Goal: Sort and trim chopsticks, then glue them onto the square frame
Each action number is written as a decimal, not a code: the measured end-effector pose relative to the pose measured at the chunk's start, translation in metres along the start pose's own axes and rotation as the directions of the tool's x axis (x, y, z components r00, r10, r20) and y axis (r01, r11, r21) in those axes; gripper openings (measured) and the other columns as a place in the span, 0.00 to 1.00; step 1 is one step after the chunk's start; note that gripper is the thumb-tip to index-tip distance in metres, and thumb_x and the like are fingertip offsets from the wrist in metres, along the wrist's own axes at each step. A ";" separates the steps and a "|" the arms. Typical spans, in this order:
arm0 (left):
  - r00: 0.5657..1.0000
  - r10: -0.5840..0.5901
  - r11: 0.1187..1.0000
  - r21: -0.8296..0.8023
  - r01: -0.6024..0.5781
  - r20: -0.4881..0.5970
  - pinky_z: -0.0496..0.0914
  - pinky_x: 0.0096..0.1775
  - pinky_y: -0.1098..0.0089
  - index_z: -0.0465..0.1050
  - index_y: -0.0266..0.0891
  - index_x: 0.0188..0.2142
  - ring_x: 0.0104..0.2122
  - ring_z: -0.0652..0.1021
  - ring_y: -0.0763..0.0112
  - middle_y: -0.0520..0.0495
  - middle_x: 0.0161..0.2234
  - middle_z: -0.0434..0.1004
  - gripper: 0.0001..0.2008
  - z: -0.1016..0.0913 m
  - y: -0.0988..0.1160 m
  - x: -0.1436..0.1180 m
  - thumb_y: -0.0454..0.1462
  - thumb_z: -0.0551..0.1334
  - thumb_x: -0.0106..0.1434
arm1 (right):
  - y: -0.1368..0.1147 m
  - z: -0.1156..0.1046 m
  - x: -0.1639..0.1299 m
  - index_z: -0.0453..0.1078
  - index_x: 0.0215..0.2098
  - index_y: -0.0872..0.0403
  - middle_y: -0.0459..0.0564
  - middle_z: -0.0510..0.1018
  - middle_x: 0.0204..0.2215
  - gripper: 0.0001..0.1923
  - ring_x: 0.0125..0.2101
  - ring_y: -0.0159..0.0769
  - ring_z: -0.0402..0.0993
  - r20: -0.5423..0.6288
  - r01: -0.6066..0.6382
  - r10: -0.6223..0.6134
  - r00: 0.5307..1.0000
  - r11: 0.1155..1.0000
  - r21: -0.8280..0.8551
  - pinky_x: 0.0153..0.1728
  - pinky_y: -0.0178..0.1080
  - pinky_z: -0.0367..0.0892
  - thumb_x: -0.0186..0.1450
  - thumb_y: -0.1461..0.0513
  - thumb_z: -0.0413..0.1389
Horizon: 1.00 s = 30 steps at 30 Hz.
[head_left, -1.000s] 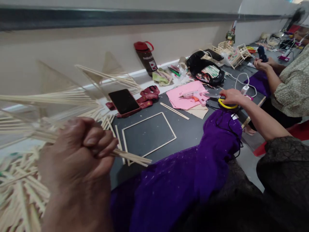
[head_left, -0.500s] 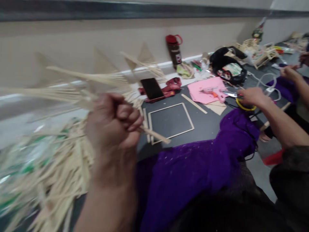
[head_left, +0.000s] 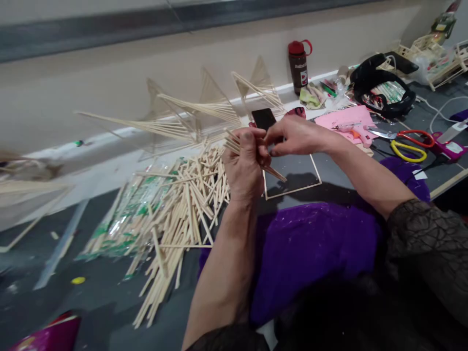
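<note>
My left hand is closed round a small bundle of thin wooden sticks, whose ends poke out on both sides of the fist. Against its fingers, my right hand has thumb and fingertips bent in together; what they grip is hidden. Below the hands, a square frame of thin sticks lies on the dark table, partly covered by them. Left of my left hand spreads a heap of loose wooden sticks, beside clear-and-green plastic packets. A dark phone lies just behind the hands.
Twisted stick structures lean along the wall. A bottle with a red lid stands behind. To the right lie scissors, a pink glue gun on a pink sheet, and a black bag. Purple cloth covers my lap.
My right hand has let go of the scissors, which now lie on the table, and has come left to meet my left hand. The view has swung left, showing more of the table there.
</note>
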<state>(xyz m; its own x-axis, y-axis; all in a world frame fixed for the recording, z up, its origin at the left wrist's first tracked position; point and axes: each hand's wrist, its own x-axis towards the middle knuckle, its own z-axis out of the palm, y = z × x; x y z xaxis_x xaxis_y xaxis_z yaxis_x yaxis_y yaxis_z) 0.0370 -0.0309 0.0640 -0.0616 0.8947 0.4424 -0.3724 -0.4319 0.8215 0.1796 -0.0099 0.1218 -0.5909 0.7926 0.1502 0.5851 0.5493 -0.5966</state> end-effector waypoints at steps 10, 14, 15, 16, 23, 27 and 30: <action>0.971 -0.138 0.984 0.142 0.111 0.195 0.55 0.16 0.75 0.75 0.39 0.29 0.13 0.61 0.80 0.57 0.14 0.63 0.20 -0.012 -0.022 0.000 0.54 0.66 0.61 | 0.030 -0.010 0.004 0.77 0.39 0.61 0.46 0.76 0.29 0.11 0.27 0.26 0.67 -0.113 0.149 -0.120 0.986 0.944 0.296 0.28 0.31 0.62 0.59 0.67 0.58; 0.943 -0.191 0.971 0.196 0.140 0.274 0.54 0.16 0.75 0.74 0.38 0.27 0.13 0.60 0.80 0.56 0.14 0.62 0.20 -0.013 -0.027 0.003 0.53 0.65 0.62 | 0.036 -0.011 0.008 0.78 0.42 0.59 0.46 0.76 0.31 0.13 0.31 0.28 0.67 -0.084 0.286 -0.273 0.958 0.913 0.292 0.32 0.32 0.63 0.58 0.63 0.61; 0.935 -0.199 0.969 0.205 0.142 0.294 0.54 0.16 0.75 0.73 0.38 0.27 0.13 0.60 0.80 0.56 0.14 0.62 0.21 -0.014 -0.027 0.004 0.54 0.65 0.61 | 0.036 -0.009 0.010 0.78 0.41 0.58 0.46 0.75 0.31 0.12 0.31 0.28 0.67 -0.088 0.312 -0.300 0.950 0.908 0.280 0.33 0.32 0.63 0.58 0.63 0.61; 0.928 -0.207 0.966 0.214 0.144 0.309 0.53 0.16 0.75 0.72 0.38 0.26 0.13 0.59 0.80 0.56 0.14 0.61 0.23 -0.014 -0.028 0.005 0.56 0.65 0.60 | 0.036 -0.006 0.012 0.78 0.40 0.57 0.46 0.75 0.31 0.11 0.32 0.28 0.67 -0.100 0.334 -0.319 0.943 0.904 0.266 0.34 0.33 0.63 0.59 0.63 0.60; 0.922 -0.272 0.953 0.211 0.218 0.275 0.52 0.16 0.75 0.65 0.39 0.25 0.12 0.59 0.80 0.58 0.13 0.59 0.26 -0.009 -0.024 0.006 0.58 0.67 0.55 | 0.029 0.011 0.017 0.76 0.29 0.56 0.45 0.72 0.30 0.08 0.36 0.31 0.69 -0.200 0.410 -0.375 0.905 0.895 0.175 0.41 0.37 0.63 0.63 0.63 0.56; 0.920 -0.290 0.952 0.183 0.247 0.265 0.53 0.16 0.76 0.64 0.40 0.25 0.13 0.59 0.80 0.59 0.13 0.59 0.26 -0.008 -0.024 0.007 0.58 0.69 0.54 | 0.029 0.014 0.019 0.74 0.27 0.55 0.46 0.71 0.31 0.08 0.37 0.32 0.69 -0.224 0.427 -0.391 0.893 0.893 0.141 0.42 0.39 0.63 0.63 0.62 0.57; 0.898 -0.338 0.930 0.246 0.273 0.282 0.58 0.18 0.76 0.65 0.38 0.21 0.15 0.63 0.80 0.55 0.15 0.64 0.27 -0.011 -0.021 0.009 0.58 0.68 0.54 | 0.031 0.015 0.020 0.72 0.24 0.55 0.45 0.71 0.29 0.11 0.35 0.32 0.68 -0.243 0.420 -0.384 0.891 0.900 0.117 0.42 0.40 0.62 0.63 0.61 0.57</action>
<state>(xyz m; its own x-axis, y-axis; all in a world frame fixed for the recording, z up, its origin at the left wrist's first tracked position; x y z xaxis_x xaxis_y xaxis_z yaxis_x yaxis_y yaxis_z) 0.0341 -0.0120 0.0466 0.3318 0.9170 0.2213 -0.1358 -0.1857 0.9732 0.1776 0.0195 0.0947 -0.6161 0.5592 0.5547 0.2131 0.7963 -0.5661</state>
